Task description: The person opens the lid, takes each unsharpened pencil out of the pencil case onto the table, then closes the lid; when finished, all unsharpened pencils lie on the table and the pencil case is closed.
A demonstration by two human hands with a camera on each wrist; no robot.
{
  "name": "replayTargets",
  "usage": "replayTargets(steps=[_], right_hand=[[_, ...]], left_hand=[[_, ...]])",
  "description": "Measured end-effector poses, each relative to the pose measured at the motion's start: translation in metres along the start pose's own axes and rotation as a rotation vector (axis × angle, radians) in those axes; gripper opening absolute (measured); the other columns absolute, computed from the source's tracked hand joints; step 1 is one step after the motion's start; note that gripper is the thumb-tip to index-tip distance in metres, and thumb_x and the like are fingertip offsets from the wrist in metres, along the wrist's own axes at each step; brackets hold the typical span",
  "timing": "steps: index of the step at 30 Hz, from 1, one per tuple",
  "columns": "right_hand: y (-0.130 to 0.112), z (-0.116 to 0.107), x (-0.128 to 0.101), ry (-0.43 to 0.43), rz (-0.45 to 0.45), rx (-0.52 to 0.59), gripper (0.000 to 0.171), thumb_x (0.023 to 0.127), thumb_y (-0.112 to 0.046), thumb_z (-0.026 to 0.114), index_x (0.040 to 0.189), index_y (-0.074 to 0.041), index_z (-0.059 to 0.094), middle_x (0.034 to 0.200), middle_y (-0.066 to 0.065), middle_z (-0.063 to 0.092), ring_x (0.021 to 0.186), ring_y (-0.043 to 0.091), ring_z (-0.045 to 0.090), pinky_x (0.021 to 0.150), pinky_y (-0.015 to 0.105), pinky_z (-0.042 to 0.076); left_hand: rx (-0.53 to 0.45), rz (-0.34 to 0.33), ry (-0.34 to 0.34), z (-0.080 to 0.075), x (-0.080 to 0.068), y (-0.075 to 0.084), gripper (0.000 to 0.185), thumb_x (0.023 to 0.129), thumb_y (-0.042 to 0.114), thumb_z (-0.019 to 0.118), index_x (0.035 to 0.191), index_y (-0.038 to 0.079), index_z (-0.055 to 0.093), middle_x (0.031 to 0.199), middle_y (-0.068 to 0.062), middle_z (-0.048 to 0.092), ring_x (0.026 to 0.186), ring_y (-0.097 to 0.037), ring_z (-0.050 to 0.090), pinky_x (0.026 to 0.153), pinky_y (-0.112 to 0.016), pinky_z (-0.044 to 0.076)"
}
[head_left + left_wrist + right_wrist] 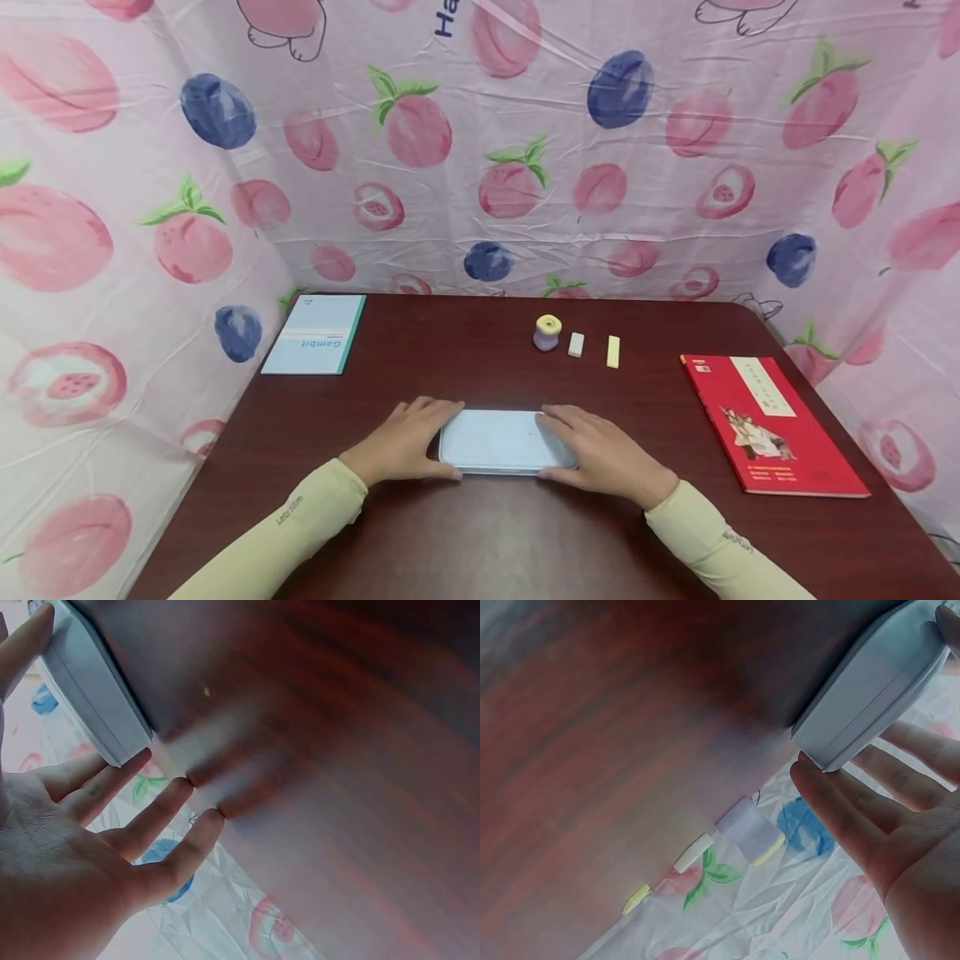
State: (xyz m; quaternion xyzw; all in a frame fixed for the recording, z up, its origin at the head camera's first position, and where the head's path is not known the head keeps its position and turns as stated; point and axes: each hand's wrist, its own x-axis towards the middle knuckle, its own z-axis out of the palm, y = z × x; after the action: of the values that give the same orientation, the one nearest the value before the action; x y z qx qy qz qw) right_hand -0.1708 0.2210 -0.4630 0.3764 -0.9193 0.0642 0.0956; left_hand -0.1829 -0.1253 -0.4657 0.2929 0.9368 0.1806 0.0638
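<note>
Your left hand (408, 440) lay flat-fingered against the left end of the pale blue case (501, 440), near centre on the table (480, 533); your right hand (600, 454) did likewise at the right end, neither clasping. The case looked rigid, light, smooth-sided, likely slippery; best taken by its short ends.

Dark wooden table (480, 533), pale case (498, 440), two books, erasers.

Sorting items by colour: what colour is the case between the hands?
Pale blue case, clearest in the head view.
</note>
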Motion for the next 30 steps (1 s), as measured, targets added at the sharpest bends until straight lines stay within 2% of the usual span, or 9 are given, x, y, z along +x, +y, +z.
replayTargets(steps=[12,19,25,30], right_hand=[[-0.001,0.004,0.003,0.004,-0.032,-0.029,0.084,0.086,-0.053,0.087,0.147,-0.002,0.061,0.146,0.017,0.065,0.133,0.03,0.065,0.104,0.045,0.059],[-0.001,0.008,0.006,0.007,-0.067,-0.092,0.08,0.09,-0.051,0.083,0.148,-0.001,0.06,0.147,0.02,0.065,0.133,0.036,0.065,0.104,0.047,0.058],[0.001,0.011,0.005,-0.024,-0.102,-0.166,0.079,0.094,-0.053,0.078,0.15,-0.001,0.058,0.148,0.02,0.063,0.133,0.036,0.064,0.105,0.047,0.058],[0.002,0.013,0.004,-0.02,-0.142,-0.225,0.078,0.097,-0.052,0.076,0.15,0.002,0.056,0.148,0.023,0.063,0.134,0.039,0.064,0.107,0.048,0.057]], left_hand=[[0.05,0.038,-0.001,-0.001,0.002,0.0,0.101,0.086,0.059,0.084,0.164,0.009,0.041,0.159,-0.01,0.054,0.144,-0.027,0.051,0.116,-0.057,0.044],[0.082,0.029,0.001,0.002,0.007,-0.001,0.103,0.086,0.059,0.083,0.163,0.005,0.041,0.156,-0.01,0.054,0.141,-0.026,0.052,0.117,-0.054,0.044],[0.109,0.049,0.014,0.005,0.011,-0.003,0.1,0.082,0.066,0.082,0.157,0.01,0.048,0.147,-0.003,0.058,0.127,-0.019,0.051,0.109,-0.048,0.047],[0.157,0.066,0.025,0.007,0.013,-0.005,0.097,0.084,0.069,0.079,0.155,0.011,0.048,0.144,-0.002,0.058,0.125,-0.017,0.051,0.107,-0.047,0.049]])
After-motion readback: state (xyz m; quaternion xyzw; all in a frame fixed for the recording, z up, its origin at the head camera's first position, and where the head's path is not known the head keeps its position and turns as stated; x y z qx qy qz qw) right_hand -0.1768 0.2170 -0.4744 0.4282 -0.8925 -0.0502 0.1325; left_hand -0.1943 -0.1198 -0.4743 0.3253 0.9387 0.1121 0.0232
